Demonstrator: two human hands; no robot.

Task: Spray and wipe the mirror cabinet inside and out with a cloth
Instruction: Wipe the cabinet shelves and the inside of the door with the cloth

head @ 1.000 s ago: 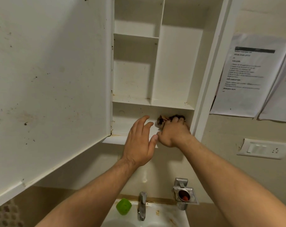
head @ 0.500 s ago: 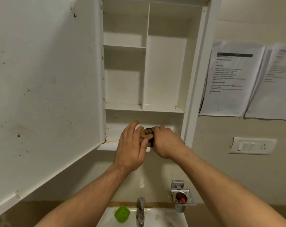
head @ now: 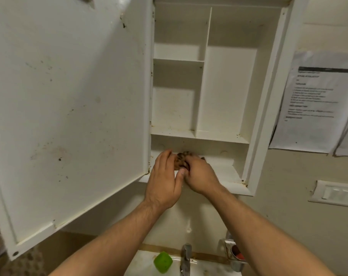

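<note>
On the wall ahead, the broad white cabinet door, flecked with dark spots, stands swung wide to the left, which leaves the inside of the white boxy mirror cabinet open to reach; its upright divider and short shelves hold nothing, and brownish grime shows along the hinge edge and in the shelf corners. Right of it, printed white paper sheets hang on the beige wall, well apart from the work. Both forearms rise from below to the flat white bottom shelf, where the wiping appears to be in hand. The left hand stands edge-on near the shelf's hinge end, fingers fairly straight and together, laid against the side of the cloth, thumb touching the other hand; I judge it steadies or gathers the cloth rather than gripping it. The right hand is curled over the small, bunched brown cloth with dark patterning and holds it down on the shelf, a grip that lets it be pressed and dragged along the surface. The cloth sits between the two hands, so the shelf's bare right stretch is probably not yet wiped. Below, a small bright green rounded object rests on the white basin beside the metal tap; whether it is the spray I cannot tell.
</note>
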